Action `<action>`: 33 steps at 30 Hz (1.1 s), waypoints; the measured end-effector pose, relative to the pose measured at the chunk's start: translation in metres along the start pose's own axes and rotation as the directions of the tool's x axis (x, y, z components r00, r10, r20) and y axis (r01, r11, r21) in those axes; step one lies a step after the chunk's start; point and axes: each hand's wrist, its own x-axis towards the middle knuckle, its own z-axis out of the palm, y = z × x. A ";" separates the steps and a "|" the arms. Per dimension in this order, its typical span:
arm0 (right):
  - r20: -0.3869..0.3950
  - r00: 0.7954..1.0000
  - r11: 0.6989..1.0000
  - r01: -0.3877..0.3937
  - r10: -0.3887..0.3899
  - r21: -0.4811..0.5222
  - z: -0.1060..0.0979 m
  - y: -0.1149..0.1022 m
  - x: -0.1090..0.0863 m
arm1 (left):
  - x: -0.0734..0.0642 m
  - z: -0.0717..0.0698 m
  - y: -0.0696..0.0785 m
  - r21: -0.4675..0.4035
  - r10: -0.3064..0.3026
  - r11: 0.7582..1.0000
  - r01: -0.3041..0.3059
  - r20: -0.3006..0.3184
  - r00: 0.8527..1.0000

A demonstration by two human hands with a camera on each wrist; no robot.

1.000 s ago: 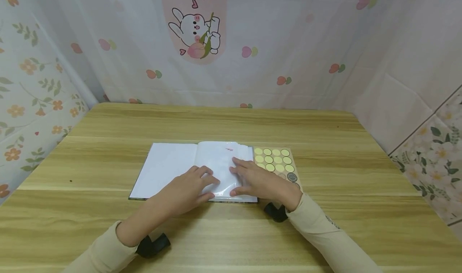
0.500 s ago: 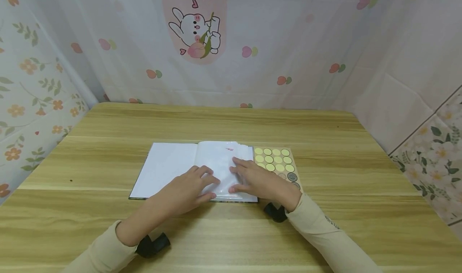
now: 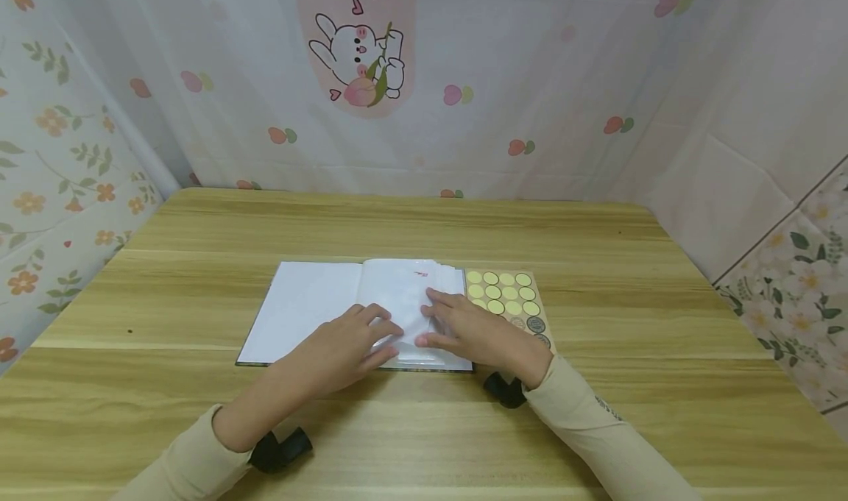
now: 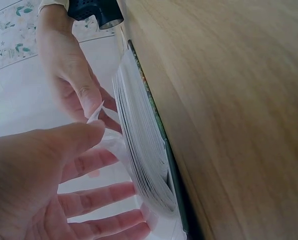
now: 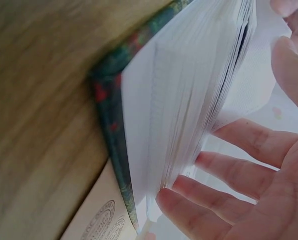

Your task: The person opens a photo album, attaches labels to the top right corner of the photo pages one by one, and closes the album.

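Observation:
A thick album (image 3: 314, 302) with a dark green patterned cover lies open, its many thin white pages (image 4: 134, 135) stacked on the right side. My left hand (image 3: 338, 346) is over the lower middle of the album. In the left wrist view, its thumb and forefinger pinch a raised corner of a clear plastic sleeve (image 4: 114, 145), while the other fingers spread across the page. My right hand (image 3: 480, 332) reaches in from the right with fingers extended. Its fingertips (image 5: 168, 195) touch the page edges in the right wrist view, and its thumb is near the raised sleeve.
A tan sheet of round stickers (image 3: 509, 295), yellow above and dark printed ones below, lies against the album's right edge, partly under my right hand. All rests on a wooden table (image 3: 563, 243). A patterned white curtain (image 3: 517, 67) hangs behind.
My right thumb has slid slightly up and left over the page. My left thumb has shifted a little to the right. The album and sticker sheet stay where they were.

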 end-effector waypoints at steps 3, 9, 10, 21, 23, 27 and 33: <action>0.003 1.000 1.000 0.001 -0.001 0.005 -0.001 0.000 0.000 | 0.000 0.001 -0.001 0.009 0.002 1.000 -0.001 -0.026 1.000; 0.017 1.000 1.000 0.018 -0.018 0.021 -0.002 0.002 0.000 | 0.000 0.002 -0.003 -0.004 -0.005 1.000 0.005 -0.043 0.999; 0.018 1.000 1.000 0.022 -0.023 0.021 -0.002 0.002 0.000 | 0.000 0.002 -0.004 -0.005 -0.006 1.000 0.006 -0.043 0.999; -0.025 0.998 0.998 0.063 -0.063 0.009 0.000 0.003 0.001 | 0.001 -0.003 -0.006 -0.012 -0.008 1.000 0.008 -0.029 1.000; -0.034 0.998 0.998 0.062 -0.061 0.020 0.000 0.004 0.001 | 0.001 -0.004 -0.006 -0.015 0.009 1.000 -0.009 -0.045 0.999; -0.040 0.998 0.998 0.047 -0.046 0.038 0.000 0.003 0.001 | 0.000 -0.005 -0.008 -0.017 0.036 0.999 -0.037 -0.077 0.996; -0.022 0.999 0.999 0.026 -0.026 0.033 -0.001 0.003 0.000 | 0.001 -0.007 -0.010 -0.025 0.002 1.000 -0.004 -0.088 0.996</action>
